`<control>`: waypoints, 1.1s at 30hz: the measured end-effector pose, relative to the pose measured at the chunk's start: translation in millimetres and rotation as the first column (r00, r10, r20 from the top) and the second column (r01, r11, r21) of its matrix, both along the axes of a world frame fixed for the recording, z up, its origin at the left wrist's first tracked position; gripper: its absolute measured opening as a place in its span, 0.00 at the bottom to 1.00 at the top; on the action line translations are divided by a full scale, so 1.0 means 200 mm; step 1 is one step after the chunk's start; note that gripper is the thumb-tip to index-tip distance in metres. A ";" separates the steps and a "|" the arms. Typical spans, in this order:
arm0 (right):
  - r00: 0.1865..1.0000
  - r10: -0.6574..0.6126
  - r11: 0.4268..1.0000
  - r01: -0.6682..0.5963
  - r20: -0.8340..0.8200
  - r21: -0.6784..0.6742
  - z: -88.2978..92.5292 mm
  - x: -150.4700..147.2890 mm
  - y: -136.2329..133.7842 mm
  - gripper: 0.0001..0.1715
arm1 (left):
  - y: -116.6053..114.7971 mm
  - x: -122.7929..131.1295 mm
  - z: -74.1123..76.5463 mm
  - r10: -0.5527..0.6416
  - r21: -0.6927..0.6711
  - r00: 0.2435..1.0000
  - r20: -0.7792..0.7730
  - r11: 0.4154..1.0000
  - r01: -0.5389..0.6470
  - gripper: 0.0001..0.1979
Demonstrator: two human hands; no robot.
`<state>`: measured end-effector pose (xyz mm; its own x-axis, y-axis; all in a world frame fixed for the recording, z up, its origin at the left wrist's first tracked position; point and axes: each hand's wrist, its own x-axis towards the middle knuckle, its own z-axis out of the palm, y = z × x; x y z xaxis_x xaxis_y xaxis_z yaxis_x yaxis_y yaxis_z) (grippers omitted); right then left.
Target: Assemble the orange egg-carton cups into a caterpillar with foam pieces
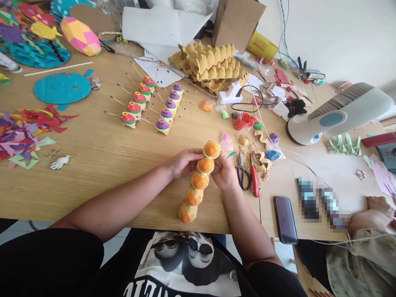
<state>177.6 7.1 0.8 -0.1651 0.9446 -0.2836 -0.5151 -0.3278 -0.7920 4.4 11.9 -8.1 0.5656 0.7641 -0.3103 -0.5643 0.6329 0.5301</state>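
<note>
Shirt: a black printed T-shirt (185,264) fills the lower edge of the view, below the near rim of the wooden tabletop (102,165).
Strip: an egg-carton strip (194,198) of five cups with orange tops lies end-on from the near rim towards the middle of the tabletop. Its far cups are lifted between the hands.
Left hand: the left hand (184,162) curls its fingers round the strip's left side, near the second cup from the far end.
Right hand: the right hand (225,174) is closed on the strip's right side, thumb and fingertips pressed to the same cups.
Tools: scissors (243,175) and a red cutter (254,181) lie just right of the right hand, with a dark phone (285,219) nearer the rim.
Beyond: two finished rows, red-capped (138,103) and purple-capped (169,110), stand well apart from the hands, in front of stacked egg cartons (210,66).
Far right: a white fan (337,113) rests on the tabletop.
</note>
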 end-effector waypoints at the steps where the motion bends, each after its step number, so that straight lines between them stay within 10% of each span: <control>1: 1.000 -0.002 1.000 0.002 -0.001 -0.005 0.00 0.00 0.00 0.31 | 0.00 0.00 0.00 -0.006 0.000 1.000 0.010 1.000 0.006 0.07; 19: 0.983 -0.010 0.973 -0.033 -0.184 -0.228 0.05 0.00 0.00 0.28 | 0.00 0.01 -0.04 -0.023 0.105 0.994 -0.111 0.994 0.035 0.10; 33: 0.982 0.046 0.994 -0.064 -0.183 -0.092 0.01 0.01 0.01 0.23 | 0.01 0.01 -0.02 0.031 0.144 0.998 -0.061 0.989 -0.022 0.12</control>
<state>179.2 9.6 1.9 -0.2726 0.9021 -0.3345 -0.6259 -0.4303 -0.6504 6.8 13.2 -13.0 0.5269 0.8178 -0.2314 -0.5426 0.5333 0.6489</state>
